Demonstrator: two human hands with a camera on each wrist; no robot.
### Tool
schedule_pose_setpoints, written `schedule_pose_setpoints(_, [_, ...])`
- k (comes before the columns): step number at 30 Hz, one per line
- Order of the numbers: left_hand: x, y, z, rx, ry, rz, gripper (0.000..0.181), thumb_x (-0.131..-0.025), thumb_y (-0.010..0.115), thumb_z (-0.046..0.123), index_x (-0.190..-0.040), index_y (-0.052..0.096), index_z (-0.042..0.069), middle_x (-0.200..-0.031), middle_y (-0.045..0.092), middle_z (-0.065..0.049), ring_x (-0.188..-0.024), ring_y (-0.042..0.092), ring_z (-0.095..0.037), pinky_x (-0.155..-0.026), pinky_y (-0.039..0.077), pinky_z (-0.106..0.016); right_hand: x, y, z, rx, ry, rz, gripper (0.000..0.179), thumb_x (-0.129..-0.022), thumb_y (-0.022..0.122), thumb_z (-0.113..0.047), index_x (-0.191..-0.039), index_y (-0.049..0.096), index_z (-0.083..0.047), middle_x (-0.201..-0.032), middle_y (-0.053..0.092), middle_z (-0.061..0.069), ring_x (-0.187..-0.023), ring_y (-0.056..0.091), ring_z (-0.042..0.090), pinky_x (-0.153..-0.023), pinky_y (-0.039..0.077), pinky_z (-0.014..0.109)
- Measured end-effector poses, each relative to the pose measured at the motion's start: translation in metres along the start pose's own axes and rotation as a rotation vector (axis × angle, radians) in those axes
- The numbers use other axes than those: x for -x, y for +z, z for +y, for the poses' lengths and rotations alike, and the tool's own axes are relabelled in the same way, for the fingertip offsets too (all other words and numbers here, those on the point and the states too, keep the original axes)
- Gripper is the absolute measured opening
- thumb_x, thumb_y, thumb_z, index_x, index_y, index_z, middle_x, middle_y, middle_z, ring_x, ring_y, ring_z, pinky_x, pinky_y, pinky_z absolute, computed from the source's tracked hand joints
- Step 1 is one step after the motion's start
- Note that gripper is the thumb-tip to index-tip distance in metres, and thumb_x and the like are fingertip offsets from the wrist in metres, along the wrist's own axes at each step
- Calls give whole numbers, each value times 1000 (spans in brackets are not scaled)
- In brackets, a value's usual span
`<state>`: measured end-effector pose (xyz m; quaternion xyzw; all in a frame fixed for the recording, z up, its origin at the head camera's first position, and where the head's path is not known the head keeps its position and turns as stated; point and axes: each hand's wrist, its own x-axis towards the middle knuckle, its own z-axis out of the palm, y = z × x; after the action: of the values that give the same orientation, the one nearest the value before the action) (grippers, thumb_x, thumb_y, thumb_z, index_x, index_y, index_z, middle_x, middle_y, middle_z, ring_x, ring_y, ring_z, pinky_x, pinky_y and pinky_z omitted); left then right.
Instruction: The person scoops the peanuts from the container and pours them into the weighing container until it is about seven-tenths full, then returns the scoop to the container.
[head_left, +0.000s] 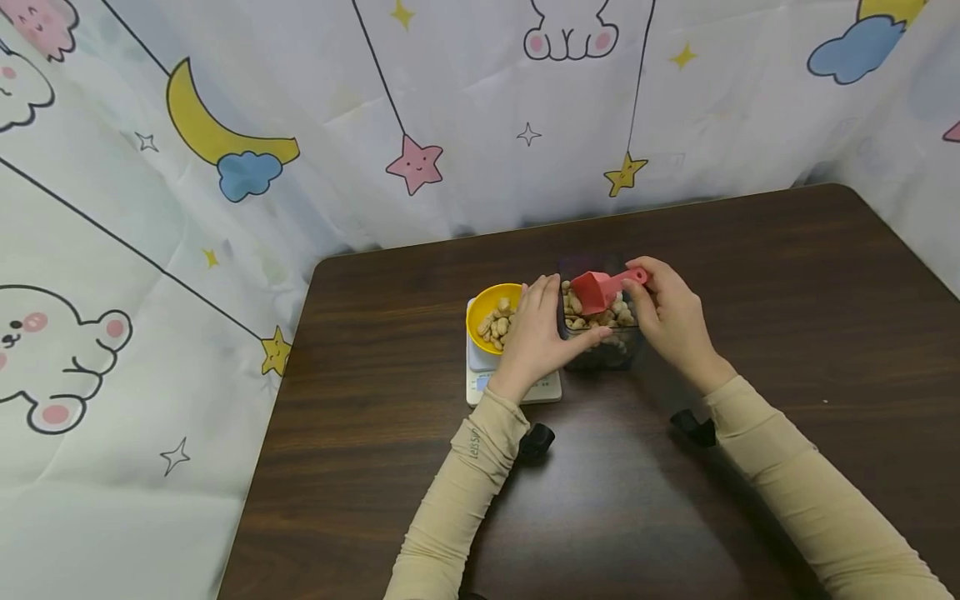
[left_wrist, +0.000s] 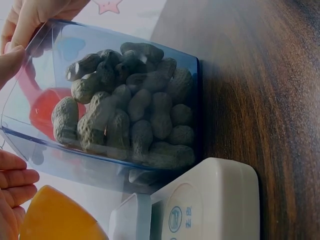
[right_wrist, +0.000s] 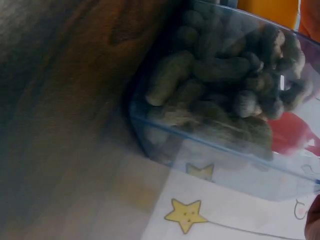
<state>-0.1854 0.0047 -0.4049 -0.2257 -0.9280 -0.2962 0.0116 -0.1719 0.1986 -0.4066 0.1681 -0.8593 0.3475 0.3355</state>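
Note:
My right hand [head_left: 677, 321] pinches the handle of a red scoop [head_left: 596, 292], whose bowl rests among unshelled peanuts [head_left: 622, 312] in a clear, bluish plastic container [head_left: 603, 354]. Along the container's left side, my left hand [head_left: 534, 333] spreads straight fingers, its thumb stretched across the front near the rim. Left of it, a yellow bowl [head_left: 480, 310] with some peanuts sits on a white kitchen scale [head_left: 542, 390], partly covered by the left hand. Through the container wall in the left wrist view, the red scoop [left_wrist: 47, 110] shows beside the piled peanuts [left_wrist: 140, 105].
The scale stands right beside the container on a dark wood-grain table [head_left: 360, 450]. Behind the table's back edge hangs a white curtain [head_left: 480, 100] printed with stars and moons. Black wrist mounts [head_left: 536, 442] hang below both sleeves.

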Motion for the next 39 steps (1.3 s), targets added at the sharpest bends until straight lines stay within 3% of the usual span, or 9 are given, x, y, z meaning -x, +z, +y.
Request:
schedule_pose_setpoints(3, [0, 0, 0, 4, -3, 3, 96, -77, 61, 64, -147, 26, 8, -152, 30, -9, -144, 23, -22, -121, 14, -38, -2, -2, 1, -17, 24, -36, 29, -88, 59, 0, -115, 52, 7, -68, 50, 8, -52, 32, 2, -46, 27, 13])
schedule_pose_setpoints(10, [-1, 1, 0, -3, -1, -1, 97, -76, 60, 66, -146, 26, 8, -152, 30, -9, -144, 23, -22, -121, 14, -39, -2, -9, 10, -67, 189, -42, 26, -94, 52, -9, -117, 51, 4, -62, 44, 1, -44, 27, -1, -39, 23, 17])
schedule_pose_setpoints(17, [0, 1, 0, 4, -9, -6, 96, -77, 59, 65, -147, 26, 9, -153, 29, -8, -144, 23, -22, -120, 17, -41, -3, -9, 11, -102, 224, -68, 27, -95, 52, -14, -117, 52, 2, -60, 42, -1, -44, 29, 3, -39, 24, 20])
schedule_pose_setpoints(23, [0, 1, -1, 4, -12, -6, 96, -77, 59, 65, -147, 26, 9, -153, 29, -7, -143, 24, -22, -119, 20, -42, -8, -15, 10, -144, 424, -85, 32, -96, 50, -25, -120, 51, -3, -61, 41, -6, -45, 30, 6, -39, 24, 24])
schedule_pose_setpoints(26, [0, 0, -1, -3, -8, -2, 96, -77, 59, 65, -147, 26, 8, -153, 30, -8, -143, 24, -22, -119, 21, -42, -11, -17, 10, -151, 468, -112, 35, -96, 49, -29, -121, 50, -4, -63, 43, -6, -47, 31, 6, -40, 25, 24])
schedule_pose_setpoints(30, [0, -1, 0, 0, -8, -9, 96, -77, 60, 65, -147, 26, 8, -152, 29, -8, -143, 24, -23, -119, 19, -41, -11, -17, 8, -143, 443, -150, 36, -96, 50, -30, -121, 49, -5, -61, 41, -3, -47, 31, 7, -40, 26, 24])
schedule_pose_setpoints(36, [0, -1, 0, 0, -4, -10, 96, -77, 59, 65, -147, 26, 9, -153, 29, -8, -143, 24, -23, -120, 16, -40, -9, -15, 8, -68, 271, -124, 31, -95, 52, -19, -119, 48, 0, -61, 42, 0, -45, 28, 5, -40, 24, 21])
schedule_pose_setpoints(39, [0, 0, -1, -3, -7, -12, 96, -77, 59, 66, -147, 26, 8, -153, 29, -8, -143, 24, -23, -120, 16, -40, -8, -14, 11, -65, 257, -139, 31, -95, 53, -20, -119, 48, 0, -61, 42, 1, -44, 28, 5, -39, 24, 22])
